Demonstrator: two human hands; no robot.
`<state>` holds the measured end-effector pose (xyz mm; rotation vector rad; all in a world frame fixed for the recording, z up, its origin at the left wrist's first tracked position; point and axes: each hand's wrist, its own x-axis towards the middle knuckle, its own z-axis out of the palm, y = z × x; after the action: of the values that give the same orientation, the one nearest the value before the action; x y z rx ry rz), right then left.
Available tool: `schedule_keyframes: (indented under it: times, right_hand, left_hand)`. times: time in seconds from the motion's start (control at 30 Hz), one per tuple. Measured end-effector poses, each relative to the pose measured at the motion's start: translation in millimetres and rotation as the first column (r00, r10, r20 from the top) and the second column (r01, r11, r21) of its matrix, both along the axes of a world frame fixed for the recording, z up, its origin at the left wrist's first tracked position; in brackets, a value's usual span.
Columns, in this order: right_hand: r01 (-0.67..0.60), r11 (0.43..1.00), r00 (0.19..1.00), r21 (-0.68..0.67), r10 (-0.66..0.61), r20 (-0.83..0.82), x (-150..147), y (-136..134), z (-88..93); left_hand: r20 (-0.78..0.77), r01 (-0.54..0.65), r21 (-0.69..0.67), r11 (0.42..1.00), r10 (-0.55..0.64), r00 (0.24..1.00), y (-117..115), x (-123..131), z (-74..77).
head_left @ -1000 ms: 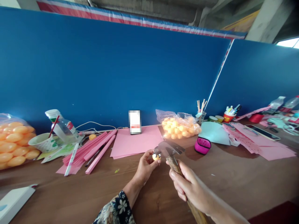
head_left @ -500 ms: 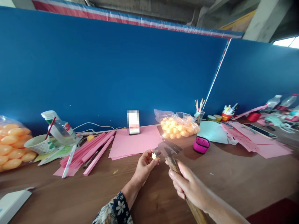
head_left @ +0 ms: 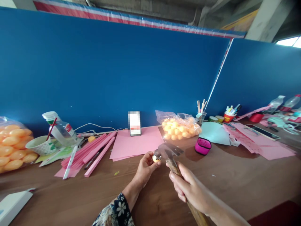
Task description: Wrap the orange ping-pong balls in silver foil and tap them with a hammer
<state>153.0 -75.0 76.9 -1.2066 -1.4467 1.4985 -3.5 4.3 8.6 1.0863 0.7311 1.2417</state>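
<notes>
My left hand (head_left: 146,166) pinches a small yellow-orange ball (head_left: 156,158) between thumb and fingers, just above the table. Its top is partly covered by the head of a claw hammer (head_left: 167,150). Wrapped round the hammer's wooden handle, my right hand (head_left: 184,182) holds the tool tilted, with the metal head up and to the left. The hammer's striking end is at the ball; whether it touches cannot be made out. The claw points right, toward a magenta pouch (head_left: 203,146) on the table.
Bags of orange balls (head_left: 181,128) stand behind and at far left. Pink paper sheets (head_left: 136,142) lie under a propped phone (head_left: 134,123). Folded pink strips (head_left: 94,150), a paper cup (head_left: 39,146) and a bottle (head_left: 61,130) are left. A blue partition (head_left: 117,62) rises behind the table (head_left: 105,194).
The hammer head shows more sharply now and sits at nearly the same spot by the ball. Both hands keep their grips. The view has shifted very slightly.
</notes>
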Motion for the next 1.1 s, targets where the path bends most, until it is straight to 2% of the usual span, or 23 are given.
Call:
schedule_keyframes:
  times: [0.17,0.37,0.53,1.1]
  right_hand:
    - [0.031,0.999,0.999,0.017,-0.031,-0.011,0.6,-0.2,0.3]
    - [0.014,1.000,1.000,0.000,-0.014,0.005,1.9,1.8,-3.5]
    - [0.028,0.999,1.000,0.017,-0.028,0.005,2.2,-0.3,0.1]
    - [0.038,0.999,0.999,0.000,-0.038,0.001,1.6,0.0,-3.5]
  left_hand:
    - [-0.039,-0.031,0.008,0.999,0.031,0.999,-0.7,-0.7,-0.8]
    - [-0.051,-0.011,-0.020,1.000,0.010,0.999,-0.8,-1.4,-2.2]
    - [-0.005,-0.048,-0.022,0.999,0.048,0.999,-1.9,-1.9,0.8]
    - [0.095,0.018,-0.081,0.997,-0.010,0.995,-0.3,-1.8,-5.2]
